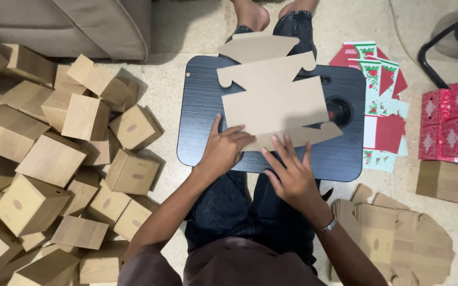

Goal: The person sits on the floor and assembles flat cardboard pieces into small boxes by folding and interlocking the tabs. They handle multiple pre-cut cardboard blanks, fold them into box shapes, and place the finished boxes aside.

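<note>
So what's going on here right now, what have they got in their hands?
A person sits on the floor with a dark lap tray across their legs. Both hands press on a flat, unfolded cardboard box blank lying on it: the left hand at its lower left edge, the right hand at its bottom flap. A heap of assembled cardboard boxes lies to the person's left. To their right are more flat blanks, red and green printed sheets and red boxes.

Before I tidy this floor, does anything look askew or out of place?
The finished brown cardboard boxes lie tumbled at all angles in a loose heap at left. The flat brown die-cut cardboard sheet sits skewed on the dark lap tray.
</note>
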